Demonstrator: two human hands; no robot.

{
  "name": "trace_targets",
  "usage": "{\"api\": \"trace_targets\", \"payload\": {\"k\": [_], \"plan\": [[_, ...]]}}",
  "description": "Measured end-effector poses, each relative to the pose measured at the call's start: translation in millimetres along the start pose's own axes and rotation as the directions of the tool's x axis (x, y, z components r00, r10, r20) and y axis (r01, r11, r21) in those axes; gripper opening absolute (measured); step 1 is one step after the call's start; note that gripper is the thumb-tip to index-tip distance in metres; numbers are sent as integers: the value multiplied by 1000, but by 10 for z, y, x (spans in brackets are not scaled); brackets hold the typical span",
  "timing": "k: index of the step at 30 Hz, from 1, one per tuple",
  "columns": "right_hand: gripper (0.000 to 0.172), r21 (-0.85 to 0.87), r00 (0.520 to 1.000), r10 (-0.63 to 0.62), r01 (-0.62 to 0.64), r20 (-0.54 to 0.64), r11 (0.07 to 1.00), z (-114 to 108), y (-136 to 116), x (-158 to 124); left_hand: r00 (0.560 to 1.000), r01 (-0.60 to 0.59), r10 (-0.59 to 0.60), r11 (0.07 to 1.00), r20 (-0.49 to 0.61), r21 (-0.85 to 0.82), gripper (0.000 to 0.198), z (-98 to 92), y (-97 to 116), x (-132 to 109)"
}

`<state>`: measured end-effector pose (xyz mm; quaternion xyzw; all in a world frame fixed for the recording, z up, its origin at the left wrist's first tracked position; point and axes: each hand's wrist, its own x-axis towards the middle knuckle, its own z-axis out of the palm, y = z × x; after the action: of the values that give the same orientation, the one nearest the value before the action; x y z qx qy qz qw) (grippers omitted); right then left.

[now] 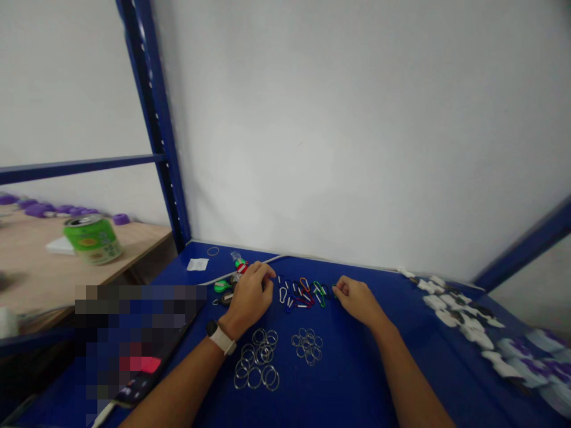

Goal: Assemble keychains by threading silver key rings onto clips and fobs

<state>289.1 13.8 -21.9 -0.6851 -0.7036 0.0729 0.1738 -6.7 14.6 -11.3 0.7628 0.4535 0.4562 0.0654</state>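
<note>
A person wearing a dark watch with a white strap (222, 340) is leaning both forearms over a blue bench (352, 374) against a pale wall. The left hand (252, 294) is hovering beside a small heap of green, red and black plastic pieces (222, 286), partly covering it; its fingers are curling loosely inward, and whether they are holding anything cannot be told. The right hand (357, 297) is resting low over the bench, its thumb and fingertips bending close together near a tiny dark item; whether they are gripping it cannot be told.

Between the hands, a cluster of multicoloured metal carabiners (306, 296) is lying flat, in orange, red, green, blue and silver. Nearer the person, large silver metal rings (266, 355) are overlapping on the left, and smaller silver metal rings (307, 343) are bunching just to their right. At the far left, a green drink can (93, 239) is standing on a separate wooden surface (143, 238). White bundles (464, 312) are lining the bench's right side.
</note>
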Motion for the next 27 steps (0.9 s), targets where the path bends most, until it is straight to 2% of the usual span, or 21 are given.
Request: {"api": "trace_targets", "payload": {"k": [10,16,19,27], "plan": [[21,-67,995,93,-96,-46,993,53,-64,8,1000,-3,3,1000,7,-5,23,-13,34,-6],[29,-67,997,32,-37,-63,997,116,-178,2,1000,-12,12,1000,4,-13,23,-3,25,-9],[29,-79,998,51,-55,-44,995,128,-219,-2,1000,-11,11,1000,6,-12,23,-5,27,-6],[25,-100,987,140,-147,-74,984,83,-110,12,1000,-14,14,1000,3,-12,22,-16,38,0]]}}
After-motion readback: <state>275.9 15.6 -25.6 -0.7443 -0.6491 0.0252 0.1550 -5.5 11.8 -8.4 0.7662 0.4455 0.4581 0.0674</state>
